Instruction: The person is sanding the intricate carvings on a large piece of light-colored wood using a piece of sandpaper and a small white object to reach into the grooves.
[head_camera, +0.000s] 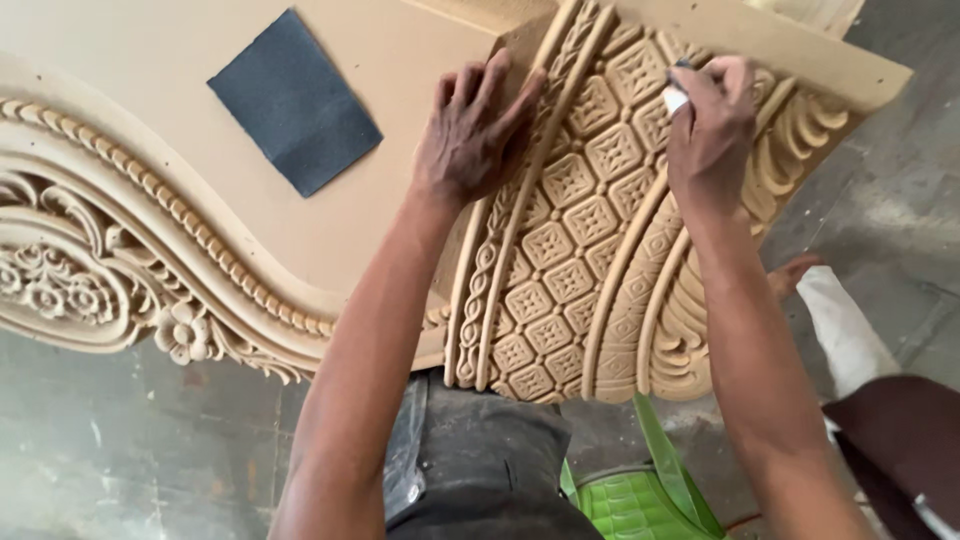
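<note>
Flat board (400, 60) between dark sandpaper sheet (293, 101) and carved panel (600, 220) open for passage. Left hand (470, 135) blocks panel's left edge; right hand (710, 125) covers upper right. Panel middle free.

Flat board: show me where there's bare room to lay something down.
Free: the flat board between the dark sandpaper sheet and the left hand, and below the sheet down to the beaded edge. Crowded: the carved panel, with both hands on it, the right hand pinching a small folded piece.
</note>
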